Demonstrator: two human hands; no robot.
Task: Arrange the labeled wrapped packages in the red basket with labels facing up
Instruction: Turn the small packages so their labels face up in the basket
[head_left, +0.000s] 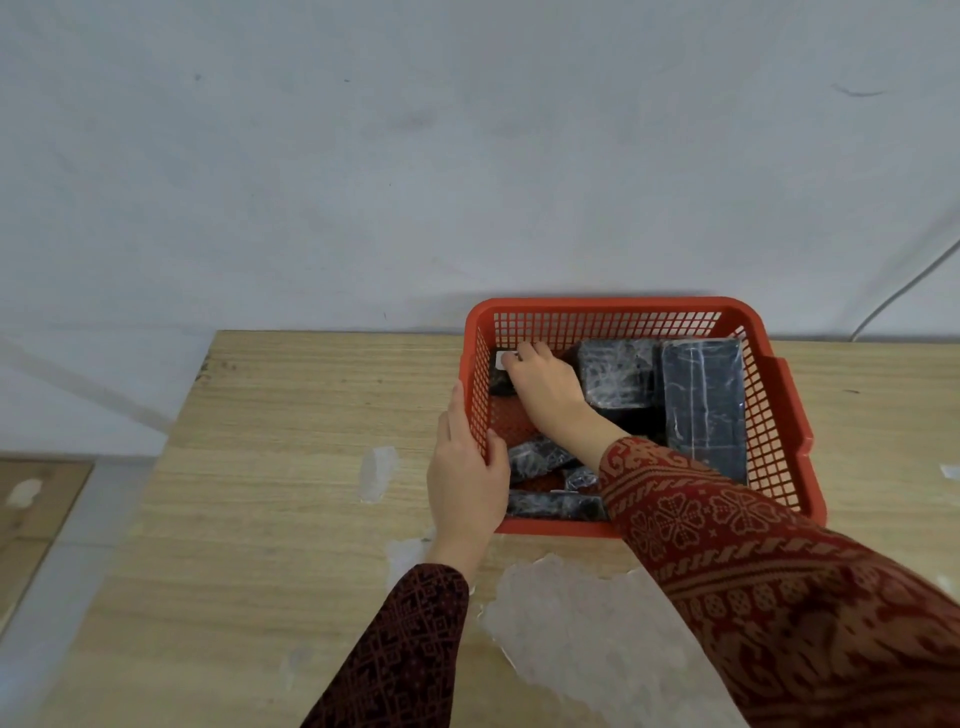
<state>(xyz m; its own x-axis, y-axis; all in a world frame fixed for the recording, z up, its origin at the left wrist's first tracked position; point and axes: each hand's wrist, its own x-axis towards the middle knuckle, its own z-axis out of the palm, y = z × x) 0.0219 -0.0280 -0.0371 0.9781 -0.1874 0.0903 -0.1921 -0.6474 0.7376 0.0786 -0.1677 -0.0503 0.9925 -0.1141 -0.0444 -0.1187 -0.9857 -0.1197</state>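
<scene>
The red basket (613, 307) stands on the wooden table at the back right. Several dark, plastic-wrapped packages lie inside it. A long one (704, 405) lies along the right wall, and a squarer one (615, 371) sits beside it. Smaller ones (540, 454) lie near the front left. My right hand (545, 382) reaches into the back left corner, its fingers on a small package (503, 375) with a white label showing. My left hand (467, 467) grips the basket's left wall from outside.
The wooden table (285, 493) has worn, peeling white patches (582, 623) in front of the basket and to its left. A pale wall rises right behind the basket. A white cable (904, 291) runs down at the far right. The table's left edge drops to the floor.
</scene>
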